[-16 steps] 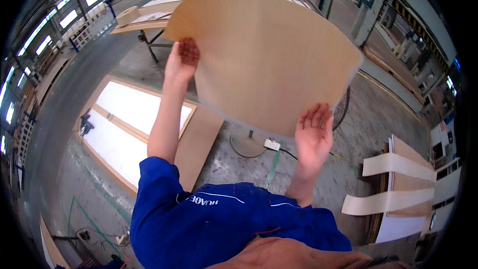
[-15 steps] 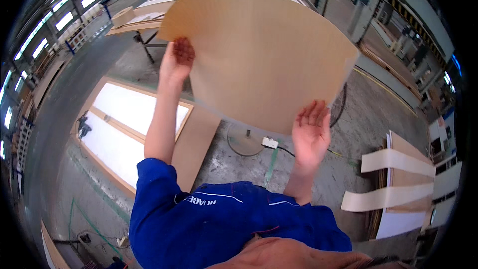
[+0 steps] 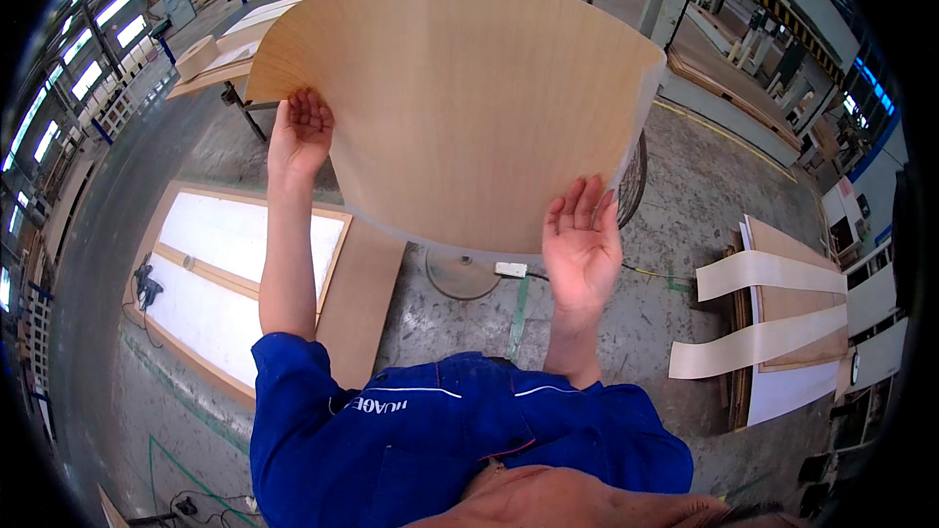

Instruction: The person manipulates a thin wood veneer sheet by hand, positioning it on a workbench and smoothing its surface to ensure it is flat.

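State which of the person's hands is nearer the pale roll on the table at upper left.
Left. In the picture, the left hand is below and right of the roll, by the left part of the curved sheet; the right hand is farther right and lower, by its lower right.

One piece of lettering can be made out: a short row of white capitals (image 3: pixel 384 406) on the blue work shirt (image 3: pixel 440 440), at the wearer's left chest beside the white piping (image 3: pixel 421 391), upside down to the camera.
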`<state>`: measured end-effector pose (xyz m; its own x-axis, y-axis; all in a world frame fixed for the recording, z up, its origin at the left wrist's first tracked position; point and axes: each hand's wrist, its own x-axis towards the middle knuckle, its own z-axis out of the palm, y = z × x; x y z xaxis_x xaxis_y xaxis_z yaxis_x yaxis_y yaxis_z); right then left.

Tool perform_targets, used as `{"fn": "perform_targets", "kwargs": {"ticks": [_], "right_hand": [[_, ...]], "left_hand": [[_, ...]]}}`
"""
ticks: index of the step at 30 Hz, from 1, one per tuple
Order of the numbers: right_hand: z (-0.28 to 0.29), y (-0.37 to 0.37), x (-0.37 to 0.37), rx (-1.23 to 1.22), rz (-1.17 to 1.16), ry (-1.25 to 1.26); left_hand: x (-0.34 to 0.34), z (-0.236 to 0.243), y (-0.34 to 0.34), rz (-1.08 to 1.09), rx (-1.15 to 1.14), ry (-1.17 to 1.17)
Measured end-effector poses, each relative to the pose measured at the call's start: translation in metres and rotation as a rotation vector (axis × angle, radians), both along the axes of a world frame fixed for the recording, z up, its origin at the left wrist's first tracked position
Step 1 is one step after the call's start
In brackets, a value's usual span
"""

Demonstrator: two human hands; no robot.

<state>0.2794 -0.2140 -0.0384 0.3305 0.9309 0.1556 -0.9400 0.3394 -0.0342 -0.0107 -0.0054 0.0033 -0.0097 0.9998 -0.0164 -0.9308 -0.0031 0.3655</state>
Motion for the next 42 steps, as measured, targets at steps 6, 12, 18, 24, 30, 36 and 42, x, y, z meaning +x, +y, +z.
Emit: {"fn": "perform_targets", "kwargs": {"ticks": [6,12,18,24,30,36,42], "right_hand": [[0.003,0.001,0.001,-0.011,-0.009,-0.009],[0.005,0.009,-0.007,-0.035,-0.011,-0.007],[-0.001,0.007,0.004,0.075,-0.02,-0.055],[-0.003,0.009,0.001,0.048,0.019,-0.038],[-0.002,0.009,0.002,0.063,0.034,-0.057],[-0.001,0.008,0.0,0.016,0.019,-0.046],[-0.003,0.006,-0.002,0.021,0.044,-0.036]], "left_hand": [[0.001,0.0,0.0,-0.008,0.007,-0.005],[-0.022,-0.012,0.004,-0.136,0.199,-0.026],[0.007,0.001,-0.008,0.004,0.074,0.032],[0.002,0.005,-0.015,0.068,0.005,0.058],[0.005,0.006,-0.016,0.074,0.003,0.069],[0.007,0.005,-0.012,0.094,-0.01,0.063],[0.005,0.0,-0.01,0.094,-0.032,0.033]]}}
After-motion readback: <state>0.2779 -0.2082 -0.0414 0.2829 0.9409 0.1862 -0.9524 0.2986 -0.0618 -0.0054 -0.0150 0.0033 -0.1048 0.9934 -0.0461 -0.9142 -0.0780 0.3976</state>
